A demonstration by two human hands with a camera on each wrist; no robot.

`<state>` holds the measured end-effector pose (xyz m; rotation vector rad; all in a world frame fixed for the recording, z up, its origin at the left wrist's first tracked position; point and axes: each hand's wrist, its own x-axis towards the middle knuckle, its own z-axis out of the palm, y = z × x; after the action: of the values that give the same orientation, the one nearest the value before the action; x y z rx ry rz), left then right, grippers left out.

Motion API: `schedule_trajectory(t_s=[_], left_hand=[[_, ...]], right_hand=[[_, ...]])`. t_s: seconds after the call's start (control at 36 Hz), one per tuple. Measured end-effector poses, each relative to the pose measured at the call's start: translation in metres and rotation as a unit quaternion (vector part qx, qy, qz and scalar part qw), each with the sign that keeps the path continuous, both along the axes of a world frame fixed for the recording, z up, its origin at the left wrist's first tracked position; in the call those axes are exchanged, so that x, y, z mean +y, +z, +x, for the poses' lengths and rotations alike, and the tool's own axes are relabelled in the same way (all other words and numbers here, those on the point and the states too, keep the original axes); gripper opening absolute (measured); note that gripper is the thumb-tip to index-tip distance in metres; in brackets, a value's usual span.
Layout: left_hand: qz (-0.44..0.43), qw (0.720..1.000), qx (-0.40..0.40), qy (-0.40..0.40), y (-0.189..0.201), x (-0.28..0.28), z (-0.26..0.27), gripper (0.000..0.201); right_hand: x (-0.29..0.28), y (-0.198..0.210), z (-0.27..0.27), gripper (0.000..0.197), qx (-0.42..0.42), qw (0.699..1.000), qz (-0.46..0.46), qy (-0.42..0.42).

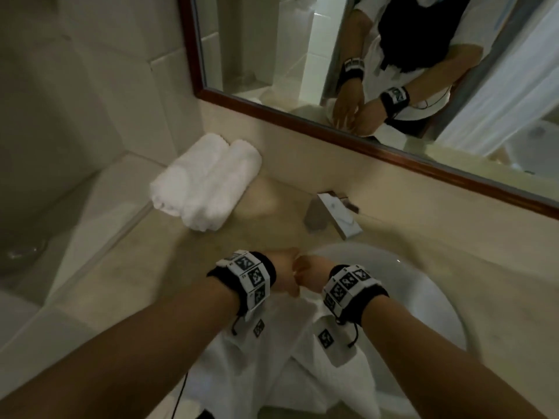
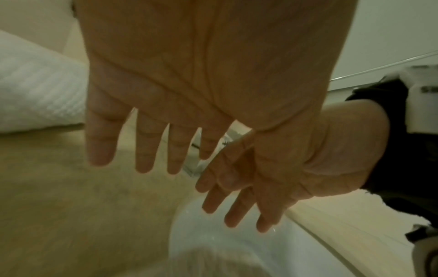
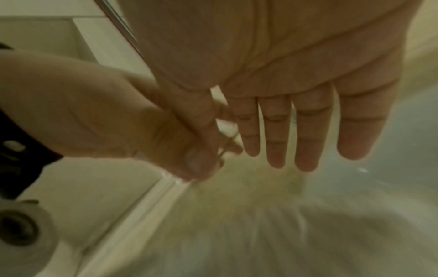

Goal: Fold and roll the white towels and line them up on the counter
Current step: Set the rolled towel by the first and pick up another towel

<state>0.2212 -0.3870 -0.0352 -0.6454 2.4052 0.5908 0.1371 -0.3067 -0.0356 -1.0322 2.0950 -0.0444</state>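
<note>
Both hands, left hand (image 1: 284, 272) and right hand (image 1: 313, 273), were side by side with fingers straight and loose, gripping nothing, just above a white towel (image 1: 272, 367) draped at the sink's (image 1: 423, 297) near edge. Further back on the table (image 1: 121, 285), two rolled towels (image 1: 205, 184) lay touching, near the faucet (image 1: 335, 211) and mirror (image 1: 363, 71).

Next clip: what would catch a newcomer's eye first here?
Probably the two rolled white towels lying side by side on the beige counter, far left near the wall. Then the left hand and right hand, close together over an unrolled white towel at the sink's edge. The mirror above reflects both.
</note>
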Motion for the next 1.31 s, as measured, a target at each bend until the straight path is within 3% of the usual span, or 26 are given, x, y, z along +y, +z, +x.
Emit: schedule_trajectory(t_s=[0.17,0.25,0.33,0.53,0.61,0.75,0.83,1.0,1.06,1.25,1.31], left_hand=[[0.048,0.991,-0.087,0.095,-0.021,0.047,0.032,0.090],[0.051,0.989,-0.092,0.105,-0.033,0.057,0.043,0.070],[0.060,0.989,-0.089,0.098,-0.037,0.061,0.049,0.051],[0.071,0.993,-0.047,0.085,-0.045,0.072,0.059,0.044],[0.082,0.993,-0.050,0.065,-0.047,0.083,0.058,0.043],[0.111,0.992,-0.049,0.017,-0.041,0.103,0.044,0.045],[0.114,0.993,0.002,-0.018,-0.026,0.116,0.028,0.046],[0.069,0.989,0.079,-0.109,-0.001,0.166,-0.013,0.081],[0.060,0.987,0.091,-0.116,0.007,0.184,-0.032,0.087],[0.102,0.986,0.049,-0.120,0.007,0.275,-0.109,0.070],[0.109,0.986,0.042,-0.121,0.002,0.307,-0.136,0.066]], right_hand=[[0.047,-0.023,0.022,0.063,0.024,0.988,0.067,0.140],[0.067,-0.034,0.036,0.091,0.041,0.980,0.058,0.185],[0.083,-0.041,0.046,0.104,0.053,0.974,0.054,0.212],[0.094,-0.054,0.053,0.134,0.070,0.974,0.075,0.200],[0.098,-0.062,0.060,0.118,0.128,0.972,0.072,0.181],[0.119,-0.044,0.050,0.068,0.130,0.973,0.086,0.171],[0.157,-0.039,0.034,0.041,0.135,0.983,0.045,0.114],[0.224,-0.014,-0.038,0.048,0.124,0.989,0.075,0.006],[0.249,0.003,-0.067,0.037,0.144,0.986,0.087,-0.011],[0.365,0.015,-0.149,0.034,0.245,0.961,0.098,-0.081],[0.398,0.017,-0.171,0.038,0.225,0.966,0.108,-0.072]])
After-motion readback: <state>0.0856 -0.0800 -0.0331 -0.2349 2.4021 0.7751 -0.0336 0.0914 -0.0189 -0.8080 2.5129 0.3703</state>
